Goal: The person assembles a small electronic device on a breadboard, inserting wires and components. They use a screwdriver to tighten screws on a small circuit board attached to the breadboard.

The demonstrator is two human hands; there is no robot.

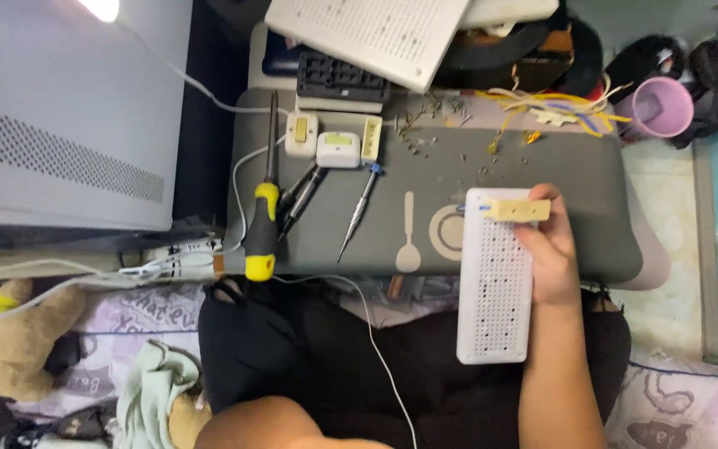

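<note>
My right hand (548, 249) grips a long white perforated panel (492, 291) by its right edge. The panel reaches from over the grey tray (459, 162) to above my lap. The fingertips also pinch a small beige block (515, 209) against the panel's top end. My left hand is out of sight; only a bare patch of skin (268, 424) shows at the bottom edge. On the tray to the left lie a yellow-and-black screwdriver (261, 237), a thin precision screwdriver (359, 212) and two dark pen-like tools (301, 199).
Three small white and beige switch parts (336, 143) sit at the tray's far edge, with loose screws (425, 133) scattered beside them. Yellow wires (542, 104), a pink cup (662, 106), another white perforated panel (376, 33) and a large grey casing (60, 108) surround the tray.
</note>
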